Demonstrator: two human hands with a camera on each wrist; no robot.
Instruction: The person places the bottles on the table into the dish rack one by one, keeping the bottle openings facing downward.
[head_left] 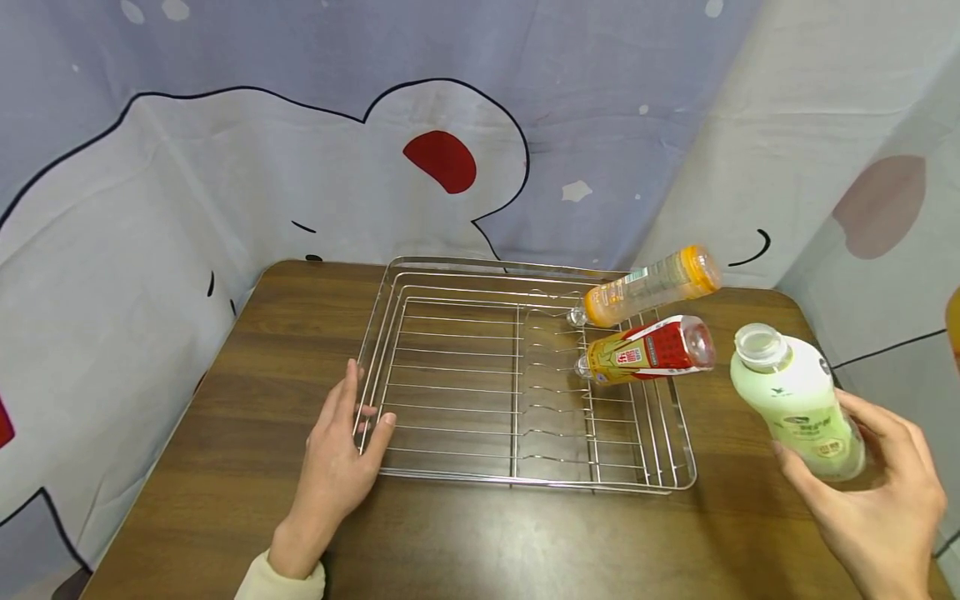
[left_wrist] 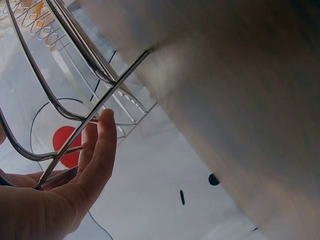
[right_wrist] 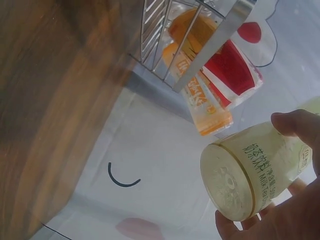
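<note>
My right hand (head_left: 892, 483) holds a pale green milk tea bottle (head_left: 806, 417) above the right of the table, its uncapped mouth tilted up and away. In the right wrist view the same bottle (right_wrist: 250, 172) shows its clear base and printed label. My left hand (head_left: 337, 454) grips the left side of a metal wire rack (head_left: 517, 400), with thumb and fingers about the wires. On the rack's right lie two bottles, necks pointing left: a clear one with orange ends (head_left: 648, 287) and a red and yellow labelled one (head_left: 648, 350). Their bases stick out past the rack's right rim.
The rack stands on a brown wooden table (head_left: 480, 542) with rounded back corners. A printed cloth (head_left: 300, 167) with cartoon shapes hangs behind the table and along both sides.
</note>
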